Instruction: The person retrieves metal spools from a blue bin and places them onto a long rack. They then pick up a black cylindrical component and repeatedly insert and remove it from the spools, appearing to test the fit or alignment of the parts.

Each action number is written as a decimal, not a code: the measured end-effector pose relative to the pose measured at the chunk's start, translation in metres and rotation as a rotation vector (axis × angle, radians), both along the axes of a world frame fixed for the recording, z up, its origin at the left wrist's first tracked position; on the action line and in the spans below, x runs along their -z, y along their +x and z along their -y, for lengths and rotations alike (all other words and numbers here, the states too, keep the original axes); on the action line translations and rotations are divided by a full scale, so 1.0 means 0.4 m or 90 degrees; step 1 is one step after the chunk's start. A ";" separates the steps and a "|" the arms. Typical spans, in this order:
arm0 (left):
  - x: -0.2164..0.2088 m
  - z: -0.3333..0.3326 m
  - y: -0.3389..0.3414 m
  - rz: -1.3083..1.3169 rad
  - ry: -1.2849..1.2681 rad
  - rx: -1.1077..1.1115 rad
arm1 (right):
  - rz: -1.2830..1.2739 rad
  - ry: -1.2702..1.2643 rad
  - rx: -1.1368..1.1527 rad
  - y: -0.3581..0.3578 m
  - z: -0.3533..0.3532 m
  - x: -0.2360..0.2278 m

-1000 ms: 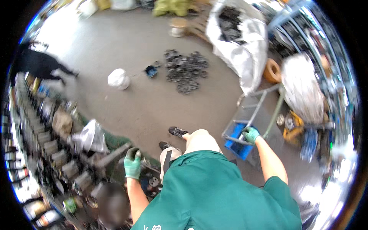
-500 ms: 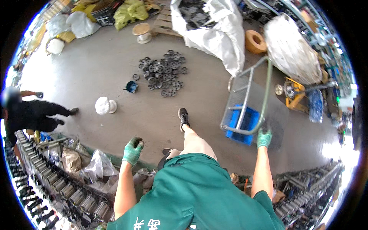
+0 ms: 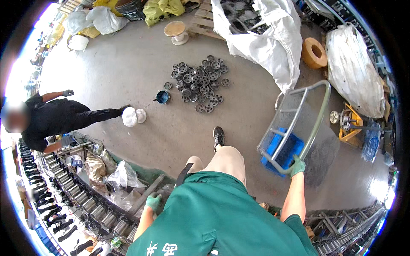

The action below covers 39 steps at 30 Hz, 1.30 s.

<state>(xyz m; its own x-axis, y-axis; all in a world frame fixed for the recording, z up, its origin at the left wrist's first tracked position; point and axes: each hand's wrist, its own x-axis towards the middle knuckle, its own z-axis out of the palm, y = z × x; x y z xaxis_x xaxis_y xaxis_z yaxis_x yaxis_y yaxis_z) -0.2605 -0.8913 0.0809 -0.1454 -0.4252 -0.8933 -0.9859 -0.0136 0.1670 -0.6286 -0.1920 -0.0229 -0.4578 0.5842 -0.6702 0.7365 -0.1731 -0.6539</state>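
My right hand (image 3: 298, 166), in a green glove, is closed round the lower corner of the tubular handle of a platform trolley (image 3: 319, 121). A blue plastic crate (image 3: 294, 147) sits on the trolley deck behind the handle bars. At my left side hangs my left hand (image 3: 153, 201), gloved too, its dark-tipped fingers loosely apart with nothing visible in them. It is close to a grey metal beam (image 3: 147, 194) of the roller conveyor; whether it touches the beam I cannot tell.
A heap of black wheels (image 3: 200, 79) lies on the floor ahead, beside a blue bucket (image 3: 162, 97). At left a co-worker (image 3: 64, 115) in black steps near a white-wrapped spool (image 3: 130, 116). A roller conveyor (image 3: 87, 205) runs at lower left. A large white sack (image 3: 265, 40) stands beyond the trolley.
My right hand has come onto the trolley handle and closed round it. My left hand has dropped back toward my hip. The co-worker's leg has reached nearer to the white-wrapped spool.
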 end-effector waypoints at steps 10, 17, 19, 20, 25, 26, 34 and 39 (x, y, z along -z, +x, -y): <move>0.021 0.127 -0.564 -0.346 -0.046 0.085 | -0.239 -0.423 -0.069 -0.314 0.305 -0.072; -0.044 0.029 -0.591 -0.351 -0.042 0.256 | -0.342 -0.384 -0.242 -0.524 0.500 -0.001; -0.055 0.022 -0.540 -0.310 -0.038 0.267 | -0.345 -0.397 -0.238 -0.575 0.544 0.006; -0.055 0.024 -0.503 -0.280 -0.061 0.275 | -0.326 -0.425 -0.221 -0.595 0.570 -0.020; -0.015 0.057 -0.318 -0.205 -0.069 0.255 | -0.269 -0.333 -0.350 -0.624 0.575 -0.002; -0.003 0.064 -0.301 -0.198 -0.071 0.255 | -0.275 -0.221 -0.382 -0.621 0.564 0.016; 0.126 -0.007 -0.292 -0.150 0.058 0.103 | -0.378 -0.004 -0.521 -0.513 0.285 0.267; 0.067 -0.192 -0.406 -0.151 -0.047 0.205 | 0.120 0.332 -0.443 -0.200 0.005 0.554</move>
